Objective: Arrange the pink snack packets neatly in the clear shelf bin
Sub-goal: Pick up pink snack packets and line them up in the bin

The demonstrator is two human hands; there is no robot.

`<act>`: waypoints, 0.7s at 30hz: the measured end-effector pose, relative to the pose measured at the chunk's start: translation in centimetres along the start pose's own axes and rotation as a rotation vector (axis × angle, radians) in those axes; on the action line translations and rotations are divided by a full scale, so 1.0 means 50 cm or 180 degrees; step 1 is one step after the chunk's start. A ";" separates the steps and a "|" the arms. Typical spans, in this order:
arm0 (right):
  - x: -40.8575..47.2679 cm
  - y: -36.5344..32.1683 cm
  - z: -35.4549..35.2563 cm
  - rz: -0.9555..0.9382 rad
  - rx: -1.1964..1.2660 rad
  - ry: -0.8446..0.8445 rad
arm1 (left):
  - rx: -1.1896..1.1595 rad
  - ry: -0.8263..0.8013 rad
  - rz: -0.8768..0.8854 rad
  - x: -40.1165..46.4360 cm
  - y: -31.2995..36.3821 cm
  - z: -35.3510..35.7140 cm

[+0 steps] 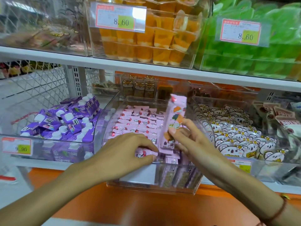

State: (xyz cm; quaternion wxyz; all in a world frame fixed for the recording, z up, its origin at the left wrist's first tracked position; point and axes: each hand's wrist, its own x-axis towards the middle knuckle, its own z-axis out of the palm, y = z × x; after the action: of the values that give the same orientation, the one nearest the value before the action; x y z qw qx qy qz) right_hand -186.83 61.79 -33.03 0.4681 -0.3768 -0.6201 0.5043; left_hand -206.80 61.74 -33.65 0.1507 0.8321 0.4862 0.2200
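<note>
A clear shelf bin [112,183] on the lower shelf holds several rows of pink snack packets [138,121]. My right hand [189,141] pinches one long pink packet [175,118] and holds it upright over the bin's right side. My left hand [130,149] reaches into the front of the bin, thumb and fingers gripping a small pink packet [145,154] that lies on the front row. More packets stand on end behind the bin's front wall.
A bin of purple cartons [65,124] stands to the left, and a bin of white bear-print packets [241,136] to the right. The white shelf edge [146,69] above carries orange jelly cups [146,44] and green jelly cups [260,54].
</note>
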 end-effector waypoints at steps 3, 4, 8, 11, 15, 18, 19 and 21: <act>0.002 0.010 0.001 -0.0109 -0.0263 0.0108 | 0.0037 0.0016 -0.0111 0.007 -0.003 0.001; 0.003 0.011 0.002 -0.0055 -0.0238 0.0153 | 0.0043 0.0020 -0.0161 0.008 -0.003 0.001; -0.004 0.010 -0.004 -0.0059 -0.0934 0.0150 | 0.0030 0.0019 -0.0246 0.009 0.000 -0.002; -0.018 0.001 -0.012 -0.0296 -0.1778 -0.0082 | 0.0094 0.0071 -0.0249 0.008 0.003 0.000; -0.028 0.005 -0.018 -0.0883 -0.3579 0.0099 | 0.0055 0.0076 -0.0169 0.003 0.000 -0.003; -0.026 0.013 -0.017 -0.0863 -0.3733 0.0008 | -0.0079 0.0296 -0.0036 -0.002 -0.004 -0.003; -0.026 0.018 -0.014 -0.0802 -0.3809 -0.0132 | -0.0228 0.0428 0.0033 -0.005 -0.002 -0.001; -0.025 0.025 -0.011 -0.0794 -0.3863 -0.0246 | -0.0552 0.0577 0.0250 -0.010 0.006 0.005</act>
State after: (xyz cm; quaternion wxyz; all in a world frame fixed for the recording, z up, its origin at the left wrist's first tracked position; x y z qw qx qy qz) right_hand -185.96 61.04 -34.47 0.2031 -0.4820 -0.8522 0.0165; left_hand -206.66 61.14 -33.84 0.1688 0.8111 0.4440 0.3412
